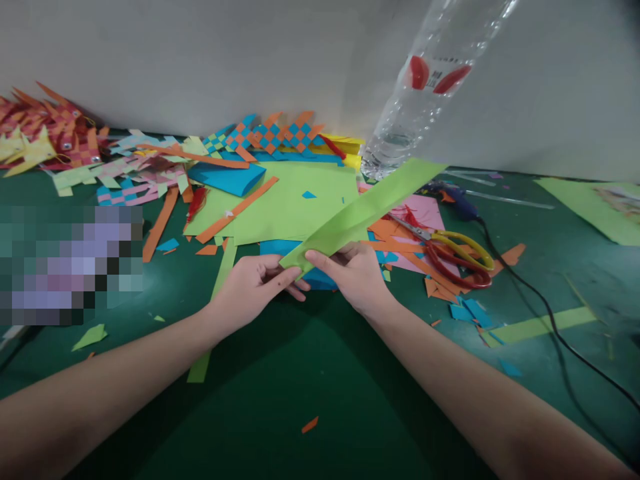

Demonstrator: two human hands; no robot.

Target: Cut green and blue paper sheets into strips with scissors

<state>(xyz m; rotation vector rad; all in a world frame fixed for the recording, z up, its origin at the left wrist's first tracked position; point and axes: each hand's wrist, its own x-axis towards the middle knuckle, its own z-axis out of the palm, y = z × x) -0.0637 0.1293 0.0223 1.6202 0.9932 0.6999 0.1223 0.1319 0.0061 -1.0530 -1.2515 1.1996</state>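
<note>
My left hand (257, 287) and my right hand (353, 270) both pinch the near end of a long light-green paper strip (365, 210). The strip looks folded lengthwise and slants up and to the right, over the paper pile. Both hands hover just above the green table (310, 373), close together, with fingers closed on the strip's lower end. Under the hands lie a blue sheet (275, 248) and a large light-green sheet (285, 207).
Red-and-yellow scissors (453, 252) lie right of my hands on pink paper. A clear plastic bottle (420, 93) leans at the back. A glue gun (457, 200) with a black cord (540, 300) runs right. Woven paper pieces (270, 137) and scraps crowd the back left.
</note>
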